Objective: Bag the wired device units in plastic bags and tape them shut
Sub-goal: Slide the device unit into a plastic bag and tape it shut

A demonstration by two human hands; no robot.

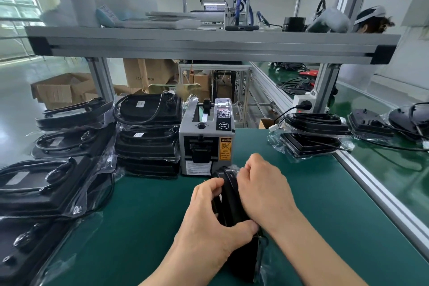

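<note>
A black device unit (229,195) stands on its edge on the green mat, wrapped in a clear plastic bag (261,260). My left hand (209,220) grips it from the left, fingers on its upper edge, thumb low on its side. My right hand (262,193) curls over its right side, fingers pinching the bag near the top. Right behind it stands the grey tape dispenser (206,139).
Stacks of bagged units (148,137) lie left of the dispenser, more bagged units (41,188) at the far left. Another bagged stack (311,132) sits at the right by the aluminium rail (371,183). Unbagged units (371,121) lie beyond it. A shelf beam (209,46) runs overhead.
</note>
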